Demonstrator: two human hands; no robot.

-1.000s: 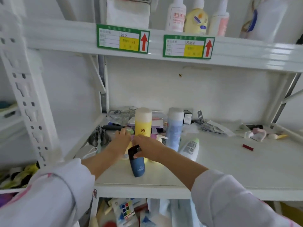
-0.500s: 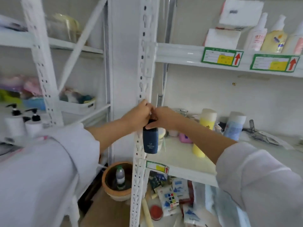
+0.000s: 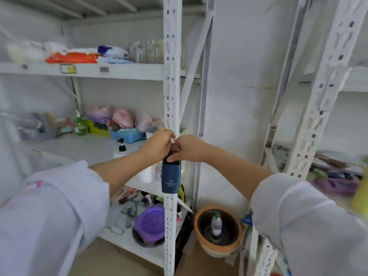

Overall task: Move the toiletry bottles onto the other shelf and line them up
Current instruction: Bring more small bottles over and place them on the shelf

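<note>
Before white upright post (image 3: 171, 96): dark blue bottle (image 3: 170, 178) hangs mid-air, both hands gripping cap end, left hand (image 3: 159, 144), right hand (image 3: 188, 148). View swung from source shelf; bottle now nearing left shelf (image 3: 83, 148), beside pump bottle (image 3: 120, 151). Placing likely next.

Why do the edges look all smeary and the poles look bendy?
Head view: the sleeves and the far right edge, with a yellow smear, are blurred, as from motion; the blue bottle in the middle stays fairly sharp. The wide lens makes the right post lean, while the middle post looks straight. Light is soft and even, with no hard shadows.
</note>
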